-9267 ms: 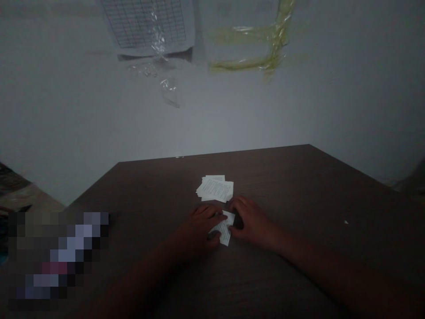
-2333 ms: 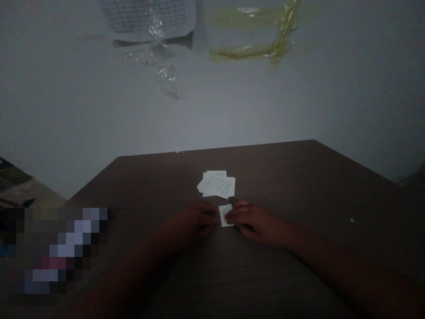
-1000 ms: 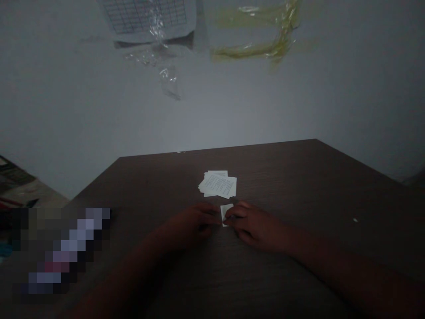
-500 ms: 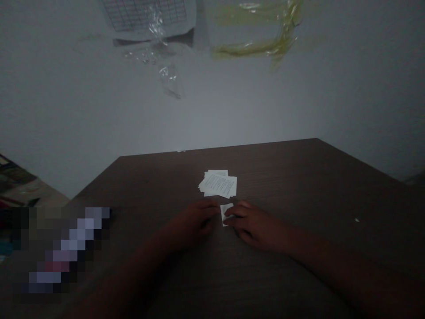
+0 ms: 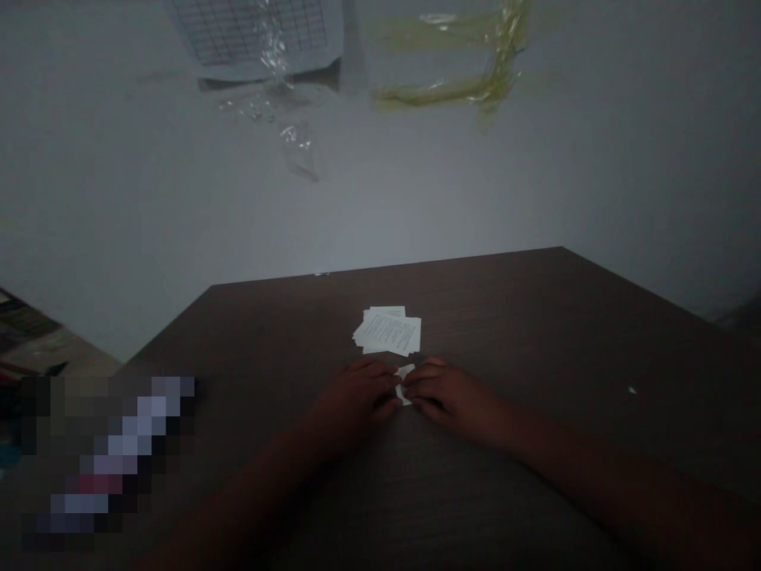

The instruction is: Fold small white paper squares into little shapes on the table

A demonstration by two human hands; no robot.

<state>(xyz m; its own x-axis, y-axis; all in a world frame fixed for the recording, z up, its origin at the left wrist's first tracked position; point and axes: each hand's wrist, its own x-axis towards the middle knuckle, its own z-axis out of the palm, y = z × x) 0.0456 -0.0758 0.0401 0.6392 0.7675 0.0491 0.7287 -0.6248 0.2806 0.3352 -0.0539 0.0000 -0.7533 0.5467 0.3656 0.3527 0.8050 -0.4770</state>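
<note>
A small folded white paper slip (image 5: 405, 381) lies on the dark wooden table (image 5: 523, 333) between my two hands. My left hand (image 5: 355, 392) pinches its left side with curled fingers. My right hand (image 5: 445, 393) presses and pinches its right side. Most of the slip is hidden under my fingertips. Just beyond it sits a loose pile of printed white paper slips (image 5: 388, 331), untouched by either hand.
A tiny white scrap (image 5: 632, 389) lies on the table to the right. A blurred-out patch (image 5: 101, 460) covers the near left. On the grey wall hang a grid sheet (image 5: 255, 36) and yellowish tape (image 5: 457, 55).
My left hand has moved right onto the slip, and both hands now close over it, so less of it shows. The slip is far smaller than 9 seconds ago.
</note>
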